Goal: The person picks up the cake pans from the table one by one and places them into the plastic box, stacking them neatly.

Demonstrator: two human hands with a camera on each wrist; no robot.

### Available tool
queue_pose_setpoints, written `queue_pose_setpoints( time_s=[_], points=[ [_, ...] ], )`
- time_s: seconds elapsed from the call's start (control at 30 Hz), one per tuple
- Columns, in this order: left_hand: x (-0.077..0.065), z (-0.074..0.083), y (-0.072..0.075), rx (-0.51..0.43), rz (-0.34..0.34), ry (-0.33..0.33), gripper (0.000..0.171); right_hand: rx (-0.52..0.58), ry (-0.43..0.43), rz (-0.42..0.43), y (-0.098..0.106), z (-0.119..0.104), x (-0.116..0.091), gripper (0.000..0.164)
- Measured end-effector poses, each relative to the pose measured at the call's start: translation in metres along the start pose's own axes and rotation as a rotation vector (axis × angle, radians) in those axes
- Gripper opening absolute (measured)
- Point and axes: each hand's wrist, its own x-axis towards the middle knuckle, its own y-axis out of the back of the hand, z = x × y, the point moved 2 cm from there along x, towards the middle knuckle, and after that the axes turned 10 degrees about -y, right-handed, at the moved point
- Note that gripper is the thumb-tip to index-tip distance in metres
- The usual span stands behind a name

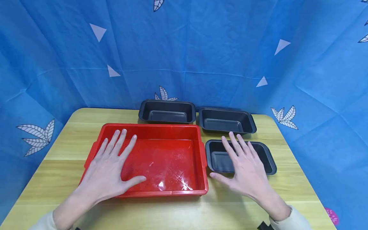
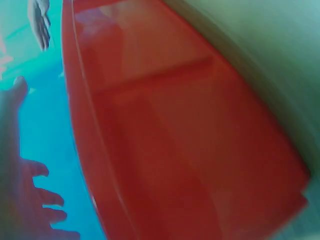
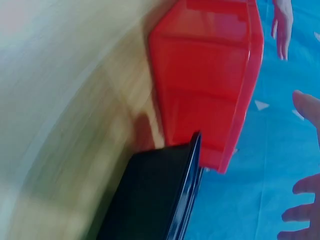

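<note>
My left hand (image 1: 106, 174) is spread flat, palm down, above the left part of a red plastic tray (image 1: 203, 166), its fingers pointing away from me. My right hand (image 1: 248, 172) hovers with fingers spread over the near edge of a black loaf pan (image 1: 268, 159), hiding part of that pan. Neither hand holds anything. In the left wrist view the red tray (image 2: 160, 125) fills most of the picture, with fingers along the left side. The right wrist view shows the black pan (image 3: 150, 195) beside the tray (image 3: 200, 75), and the fingers at the right edge.
Two more black loaf pans, one back centre (image 1: 166, 112) and one back right (image 1: 227, 120), stand behind the tray on the wooden table (image 1: 161, 214). A blue cloth (image 1: 184, 48) with white triangles and leaves hangs behind and beside the table.
</note>
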Motion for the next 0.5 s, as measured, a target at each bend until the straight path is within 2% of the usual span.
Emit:
queue_pose_setpoints(
  time_s=[0.27, 0.5],
  points=[
    [-0.019, -0.036, 0.009, -0.079, 0.051, 0.080, 0.120, 0.095, -0.071, 0.055, 0.004, 0.033, -0.005, 0.109],
    [-0.034, -0.068, 0.008, -0.167, 0.084, 0.187, 0.115, 0.184, -0.166, 0.033, 0.010, 0.060, -0.008, 0.104]
  ],
)
